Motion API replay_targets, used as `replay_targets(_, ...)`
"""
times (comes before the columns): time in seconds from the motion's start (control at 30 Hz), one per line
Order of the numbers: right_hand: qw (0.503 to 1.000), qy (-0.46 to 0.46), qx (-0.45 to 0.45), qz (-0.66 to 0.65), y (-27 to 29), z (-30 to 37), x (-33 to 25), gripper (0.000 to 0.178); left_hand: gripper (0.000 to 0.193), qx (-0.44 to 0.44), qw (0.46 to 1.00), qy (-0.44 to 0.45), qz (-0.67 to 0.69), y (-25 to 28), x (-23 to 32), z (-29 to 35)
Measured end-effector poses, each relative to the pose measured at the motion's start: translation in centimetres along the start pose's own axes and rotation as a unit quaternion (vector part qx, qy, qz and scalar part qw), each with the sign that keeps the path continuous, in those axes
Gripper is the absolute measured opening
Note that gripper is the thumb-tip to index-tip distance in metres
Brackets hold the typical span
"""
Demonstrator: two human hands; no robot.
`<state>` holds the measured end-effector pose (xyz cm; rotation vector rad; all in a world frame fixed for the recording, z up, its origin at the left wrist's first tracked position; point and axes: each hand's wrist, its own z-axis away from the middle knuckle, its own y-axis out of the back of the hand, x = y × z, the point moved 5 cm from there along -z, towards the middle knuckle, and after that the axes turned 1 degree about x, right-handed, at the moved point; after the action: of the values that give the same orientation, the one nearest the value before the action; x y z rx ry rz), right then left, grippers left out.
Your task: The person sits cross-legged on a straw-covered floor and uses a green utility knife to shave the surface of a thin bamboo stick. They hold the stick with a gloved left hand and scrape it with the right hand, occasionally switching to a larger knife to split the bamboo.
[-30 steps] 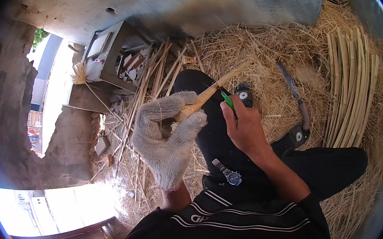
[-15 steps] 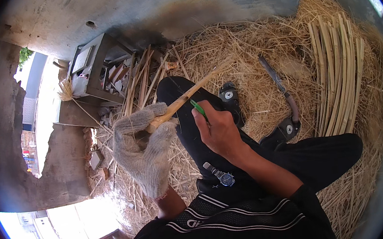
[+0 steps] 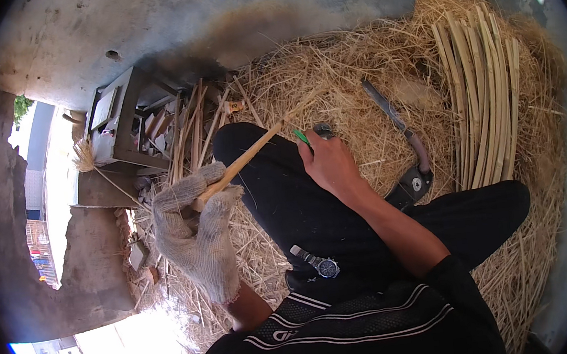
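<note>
Right hand [image 3: 334, 168] farther along the stick [image 3: 247, 159], fingers [image 3: 306, 154] tight round a half-hidden green tool [image 3: 301, 136]; left fingers [image 3: 188, 188] snug round stick

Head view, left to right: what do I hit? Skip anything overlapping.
Straw broom → gloved left hand → bare right hand → long curved knife → bundle of sticks.
</note>
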<state>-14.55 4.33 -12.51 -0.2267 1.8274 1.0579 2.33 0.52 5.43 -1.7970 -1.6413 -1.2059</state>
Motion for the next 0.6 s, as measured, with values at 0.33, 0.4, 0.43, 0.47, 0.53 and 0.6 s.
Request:
replay_targets(0.33,1.0,-0.007,0.016,0.018,-2.3,-0.6,4.2,0.026,0.015,0.053,0.998,-0.021,-0.042,-0.7,1.0,-0.3)
replay_targets(0.4,0.996,-0.044,-0.046,-0.058,-1.1,0.3,0.9,0.025,0.014,0.072,0.996,-0.018,-0.045,0.0,0.5,-0.2)
replay_targets(0.43,0.993,0.002,-0.039,-0.109,-0.2,0.3,-1.0,0.024,0.014,0.087,0.995,-0.024,-0.044,-0.1,0.4,-0.5)
replay_targets(0.47,0.986,0.041,-0.037,-0.16,0.4,1.0,-2.7,0.023,0.014,0.092,0.995,-0.023,-0.039,-0.3,0.4,-0.5)
replay_targets(0.53,0.971,0.104,-0.016,-0.216,0.8,2.6,-4.9,0.021,0.014,0.094,0.995,-0.024,-0.029,-0.9,0.8,-0.3)
replay_targets(0.6,0.961,0.167,0.02,-0.219,1.4,3.3,-6.4,0.02,0.023,0.072,0.997,-0.007,-0.021,-1.1,1.3,-0.1)
